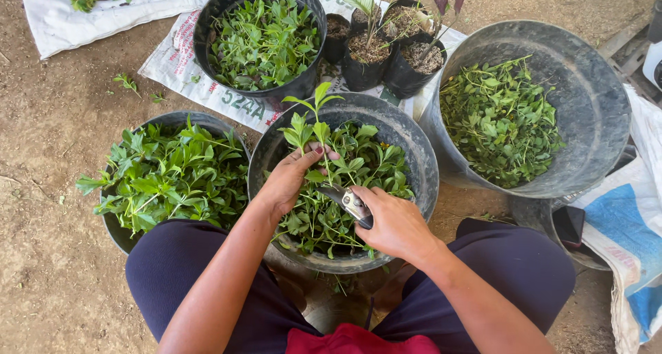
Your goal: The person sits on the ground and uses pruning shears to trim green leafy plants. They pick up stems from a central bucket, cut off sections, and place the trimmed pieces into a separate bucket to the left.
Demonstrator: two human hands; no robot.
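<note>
My left hand holds a green leafy cutting upright by its stem over the middle black tub, which is full of similar sprigs. My right hand grips a pair of pruning shears, whose blades point left at the stem just below my left fingers. Both hands hover above the tub between my knees.
A black tub of leafy cuttings stands at the left, another behind, and a large grey tub of small-leaved sprigs at the right. Small black nursery bags of soil stand at the back. White sacks lie on the dirt floor.
</note>
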